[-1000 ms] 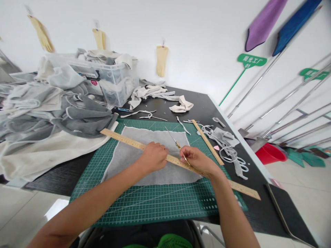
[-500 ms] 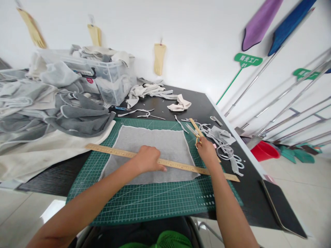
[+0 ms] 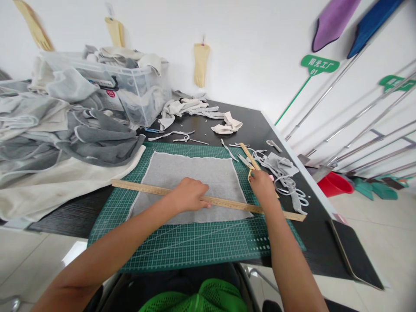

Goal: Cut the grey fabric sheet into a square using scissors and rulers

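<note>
A grey cloth square [image 3: 182, 167] with a pale edge lies flat on the green cutting mat [image 3: 182, 249]. Across it runs a long wooden ruler [image 3: 232, 203], slanting down to the right. My left hand [image 3: 191, 195] is closed on the ruler near its middle, thumb on the near side. At the mat's right edge, my right hand [image 3: 261, 184] has its fingers at the yellow handles of a pair of scissors [image 3: 246, 161], whose blades point away and to the left. Beside the scissors lies a second wooden ruler [image 3: 248, 155], partly under my right hand.
Cloth offcuts [image 3: 282, 167] lie right of the mat, with more scraps [image 3: 191, 108] behind it. At left stand a heap of grey cloths [image 3: 104, 145] and a full clear bin [image 3: 143, 97]. A blue-handled tool [image 3: 152, 130] lies near them. A dark tablet-like slab [image 3: 354, 251] is at the right edge.
The view has tipped slightly, so everything sits a little higher in the picture. The long ruler has shifted slightly rightward under my left hand. My right hand stays at the scissors.
</note>
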### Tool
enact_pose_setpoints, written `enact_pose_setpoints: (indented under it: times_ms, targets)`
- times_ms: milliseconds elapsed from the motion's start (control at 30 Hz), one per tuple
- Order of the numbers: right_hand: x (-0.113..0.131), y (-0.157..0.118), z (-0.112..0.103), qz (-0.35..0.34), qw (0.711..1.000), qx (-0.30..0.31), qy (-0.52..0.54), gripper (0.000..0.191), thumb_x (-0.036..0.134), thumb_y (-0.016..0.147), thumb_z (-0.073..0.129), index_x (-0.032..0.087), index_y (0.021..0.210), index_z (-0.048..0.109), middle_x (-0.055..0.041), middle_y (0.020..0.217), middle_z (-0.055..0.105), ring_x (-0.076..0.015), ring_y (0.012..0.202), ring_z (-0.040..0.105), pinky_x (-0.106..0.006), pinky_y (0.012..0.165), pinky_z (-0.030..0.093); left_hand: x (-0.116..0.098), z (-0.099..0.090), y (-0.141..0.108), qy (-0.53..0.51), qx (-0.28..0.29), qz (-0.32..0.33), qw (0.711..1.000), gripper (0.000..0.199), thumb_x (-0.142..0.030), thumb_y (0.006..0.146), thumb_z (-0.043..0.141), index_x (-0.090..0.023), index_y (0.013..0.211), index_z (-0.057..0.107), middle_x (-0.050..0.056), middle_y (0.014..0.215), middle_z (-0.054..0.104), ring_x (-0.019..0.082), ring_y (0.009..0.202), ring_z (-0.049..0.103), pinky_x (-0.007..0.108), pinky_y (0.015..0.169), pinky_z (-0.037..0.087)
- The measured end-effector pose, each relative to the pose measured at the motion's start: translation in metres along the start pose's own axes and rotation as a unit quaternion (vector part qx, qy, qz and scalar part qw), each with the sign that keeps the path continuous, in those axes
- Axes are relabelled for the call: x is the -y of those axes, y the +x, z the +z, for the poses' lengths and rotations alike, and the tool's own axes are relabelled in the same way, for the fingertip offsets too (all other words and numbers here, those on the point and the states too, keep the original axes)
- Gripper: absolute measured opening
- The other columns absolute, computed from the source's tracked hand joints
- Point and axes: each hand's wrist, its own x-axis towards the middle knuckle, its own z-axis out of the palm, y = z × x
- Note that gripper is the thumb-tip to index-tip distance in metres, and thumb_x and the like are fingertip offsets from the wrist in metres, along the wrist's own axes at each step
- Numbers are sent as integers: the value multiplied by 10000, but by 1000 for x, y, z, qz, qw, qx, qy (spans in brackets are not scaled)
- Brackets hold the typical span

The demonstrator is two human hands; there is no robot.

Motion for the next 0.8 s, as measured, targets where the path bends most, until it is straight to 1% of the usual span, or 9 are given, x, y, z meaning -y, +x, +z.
enact_pose_setpoints:
  times_ms: [100,167,333,400,500,567,633,733,800]
  targets:
    - [2,-1,0,-21,1000,14,-3,195,145,951,539,154,943,733,-166,1022,738,-261,946,680,-307,743,429,1,1,0,-4,-10,38,999,338,-539,879,687,-209,954,693,72,936,747,279,916,709,342,733,480]
    - [5,-4,1,-21,1000,14,-8,220,145,961,517,158,960,737,-170,1039,729,-265,935,681,-315,733,429,0,2,0,-2,-18,50,999,284,-494,898,674,-216,956,692,67,946,744,273,936,703,338,741,473]
    - [7,-7,-1,-8,1000,6,-19,250,213,988,507,181,951,752,-157,1011,732,-272,907,691,-322,716,434,1,0,-1,-1,-5,44,999,287,-490,929,619,-218,942,709,61,840,742,265,811,702,336,692,453]
    - [-1,-5,-3,13,1000,-7,-25,305,259,1020,458,181,1007,753,-164,1022,731,-290,928,694,-335,717,443,2,-2,-1,-4,4,40,999,296,-488,930,608,-216,909,721,65,816,739,264,787,697,333,684,446]
    - [-19,-2,-5,61,997,-33,-46,388,269,1044,376,130,1143,725,-229,1101,706,-337,981,688,-374,736,459,4,-5,-2,-21,25,41,999,319,-476,932,597,-213,811,731,64,775,730,250,755,684,321,662,428]
    - [-31,1,-2,81,994,-33,-57,374,261,1028,403,99,1137,722,-252,1083,702,-349,974,691,-381,738,465,5,-5,-2,-38,33,47,998,344,-461,942,578,-210,761,727,60,752,723,233,722,671,313,633,406]
    - [-39,3,3,89,994,-25,-65,335,254,1004,454,91,1113,726,-246,1042,712,-340,944,700,-369,727,465,5,-5,-2,-54,32,55,997,348,-434,947,568,-208,733,723,52,729,716,217,688,656,310,609,383]
    - [-45,7,11,89,993,-21,-72,323,250,991,480,82,1133,717,-244,1029,717,-334,928,703,-359,711,453,1,-3,-2,-67,26,69,995,324,-433,924,604,-206,724,719,46,719,712,211,674,647,315,598,375]
    - [-45,9,15,85,993,-24,-74,330,246,990,479,71,1130,721,-262,1015,716,-344,928,699,-369,704,440,-4,-3,-2,-67,22,82,994,306,-450,907,634,-203,748,719,49,754,721,217,706,660,320,604,387]
